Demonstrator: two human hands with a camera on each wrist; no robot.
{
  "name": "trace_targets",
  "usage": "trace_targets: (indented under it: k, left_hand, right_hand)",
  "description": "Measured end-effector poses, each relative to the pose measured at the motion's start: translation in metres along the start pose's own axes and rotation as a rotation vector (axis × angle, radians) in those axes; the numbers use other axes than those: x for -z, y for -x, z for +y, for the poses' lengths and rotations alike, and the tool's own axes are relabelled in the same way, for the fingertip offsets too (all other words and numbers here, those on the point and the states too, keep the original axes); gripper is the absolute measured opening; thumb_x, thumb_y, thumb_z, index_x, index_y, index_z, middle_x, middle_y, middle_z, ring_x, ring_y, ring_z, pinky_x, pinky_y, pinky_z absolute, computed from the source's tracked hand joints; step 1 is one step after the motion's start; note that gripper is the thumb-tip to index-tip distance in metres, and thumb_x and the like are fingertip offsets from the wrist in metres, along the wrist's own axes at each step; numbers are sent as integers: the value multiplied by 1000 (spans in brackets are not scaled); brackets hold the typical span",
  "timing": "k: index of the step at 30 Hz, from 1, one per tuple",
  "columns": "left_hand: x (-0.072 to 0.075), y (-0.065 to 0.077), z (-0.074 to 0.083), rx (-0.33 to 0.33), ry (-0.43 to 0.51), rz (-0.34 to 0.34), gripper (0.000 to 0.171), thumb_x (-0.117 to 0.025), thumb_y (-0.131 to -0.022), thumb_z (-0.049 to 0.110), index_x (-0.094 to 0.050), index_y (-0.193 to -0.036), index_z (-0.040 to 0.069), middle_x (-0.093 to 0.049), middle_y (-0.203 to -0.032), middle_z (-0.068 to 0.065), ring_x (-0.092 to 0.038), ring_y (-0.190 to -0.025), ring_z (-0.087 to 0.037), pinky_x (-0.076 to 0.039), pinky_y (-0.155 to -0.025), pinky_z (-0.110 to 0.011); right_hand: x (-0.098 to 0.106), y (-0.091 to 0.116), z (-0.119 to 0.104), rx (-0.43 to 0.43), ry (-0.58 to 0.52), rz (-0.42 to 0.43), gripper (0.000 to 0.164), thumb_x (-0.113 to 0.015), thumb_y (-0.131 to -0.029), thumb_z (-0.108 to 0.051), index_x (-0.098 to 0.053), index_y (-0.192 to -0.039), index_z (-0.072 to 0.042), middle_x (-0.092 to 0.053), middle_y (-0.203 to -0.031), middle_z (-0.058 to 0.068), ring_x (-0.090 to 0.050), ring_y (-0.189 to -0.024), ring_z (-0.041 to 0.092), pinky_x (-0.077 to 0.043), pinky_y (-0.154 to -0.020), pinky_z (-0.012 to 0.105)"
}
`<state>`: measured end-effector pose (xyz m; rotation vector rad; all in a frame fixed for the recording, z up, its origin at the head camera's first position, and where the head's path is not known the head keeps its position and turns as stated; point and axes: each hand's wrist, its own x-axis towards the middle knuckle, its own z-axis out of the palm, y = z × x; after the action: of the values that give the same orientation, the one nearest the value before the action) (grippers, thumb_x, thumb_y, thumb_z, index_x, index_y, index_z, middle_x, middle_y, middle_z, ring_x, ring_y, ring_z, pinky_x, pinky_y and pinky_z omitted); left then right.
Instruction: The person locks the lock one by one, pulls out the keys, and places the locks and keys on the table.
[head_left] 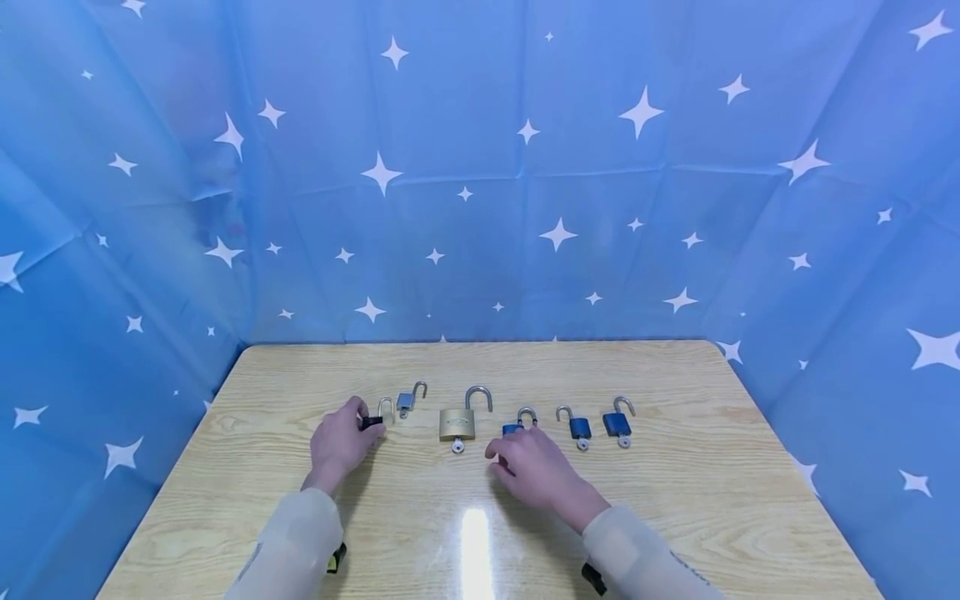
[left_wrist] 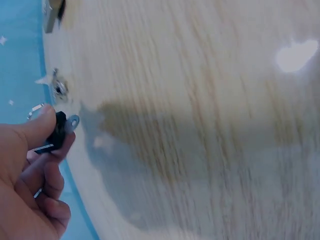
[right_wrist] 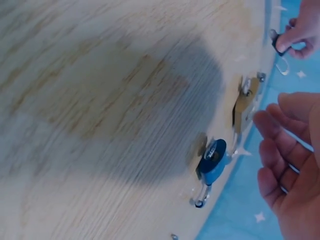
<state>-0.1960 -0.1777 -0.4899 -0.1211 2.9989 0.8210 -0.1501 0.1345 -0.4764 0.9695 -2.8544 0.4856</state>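
My left hand (head_left: 341,446) pinches a small black padlock (head_left: 371,422) between thumb and fingers, at the left of the row. Its silver shackle is swung open, and a key (left_wrist: 73,121) sticks out of its bottom in the left wrist view. My right hand (head_left: 536,471) is over the table just in front of a blue padlock (head_left: 512,429), its fingers loosely bent and holding nothing. That padlock is partly hidden by the hand in the head view; in the right wrist view its blue body (right_wrist: 215,167) shows a key in the bottom, apart from the fingers.
A small silver-blue padlock (head_left: 406,402) and a large brass padlock (head_left: 457,423) lie between the hands. Farther right are two more blue padlocks, one (head_left: 580,427) beside the other (head_left: 617,424). All have open shackles and keys. A starred blue curtain (head_left: 480,208) surrounds the wooden table (head_left: 420,533).
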Motion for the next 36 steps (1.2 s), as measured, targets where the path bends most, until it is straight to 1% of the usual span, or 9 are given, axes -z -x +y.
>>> trace_targets:
  k: [4, 8, 10, 15, 17, 19, 24, 30, 36]
  left_hand:
    - [-2, 8, 11, -29, 112, -23, 31, -73, -83, 36, -56, -100, 15, -67, -86, -2, -54, -61, -16, -38, -57, -33]
    - [-7, 18, 25, -49, 203, -64, 30, -75, -82, 35, -63, -103, 17, -70, -95, -3, -60, -73, -14, -45, -65, -34]
    - [-9, 22, 33, -60, 235, -86, 26, -75, -81, 34, -66, -101, 20, -71, -94, -1, -61, -78, -13, -46, -68, -34]
    - [-18, 31, 48, -102, 331, -142, 18, -76, -81, 32, -69, -94, 23, -70, -88, 5, -60, -79, -12, -46, -66, -33]
    - [-23, 34, 53, -124, 369, -161, 19, -76, -80, 32, -69, -94, 21, -69, -86, 5, -59, -76, -12, -46, -63, -32]
    - [-27, 37, 58, -139, 412, -184, 20, -77, -80, 31, -70, -94, 19, -69, -83, 5, -59, -73, -14, -45, -60, -32]
    - [-37, 43, 73, -177, 499, -249, 21, -77, -79, 31, -70, -94, 18, -69, -83, 5, -61, -75, -14, -48, -62, -33]
    - [-47, 50, 85, -208, 528, -280, 22, -78, -79, 30, -70, -95, 18, -70, -87, 4, -62, -80, -13, -51, -66, -33]
    - [-54, 52, 91, -220, 550, -283, 26, -80, -77, 28, -70, -96, 15, -69, -87, 1, -62, -79, -13, -52, -69, -34]
  right_hand:
    - [2, -1, 0, 2, -19, -2, 12, -66, -88, -19, -69, -98, -14, -62, -75, -9, -50, -67, 3, -48, -76, 40]
    - [3, -3, 1, 17, -23, 13, 12, -66, -88, -18, -69, -99, -13, -62, -76, -8, -50, -67, 3, -49, -76, 39]
    - [4, -3, 3, 22, -21, 16, 13, -66, -88, -18, -69, -100, -13, -63, -77, -8, -51, -68, 4, -49, -76, 39]
    - [7, -3, 5, 4, -34, -9, 16, -66, -89, -19, -68, -103, -12, -65, -82, -6, -55, -73, 6, -50, -75, 36]
    - [9, -3, 6, -9, -35, -15, 18, -67, -89, -19, -68, -105, -12, -66, -83, -5, -56, -74, 6, -50, -74, 35]
    - [11, -4, 7, -15, -27, -8, 19, -68, -88, -17, -67, -106, -12, -66, -83, -6, -57, -74, 7, -51, -74, 35]
    - [21, -8, 12, 0, -37, 27, 30, -67, -88, -10, -63, -118, -12, -65, -85, -7, -57, -77, 9, -51, -76, 37]
    - [31, -8, 15, 57, -129, -1, 44, -61, -92, -7, -53, -134, -18, -66, -104, -2, -59, -93, 13, -46, -92, 44]
    - [31, -5, 17, 108, -138, -15, 41, -60, -92, -6, -57, -130, -22, -66, -108, -5, -57, -98, 12, -44, -96, 43]
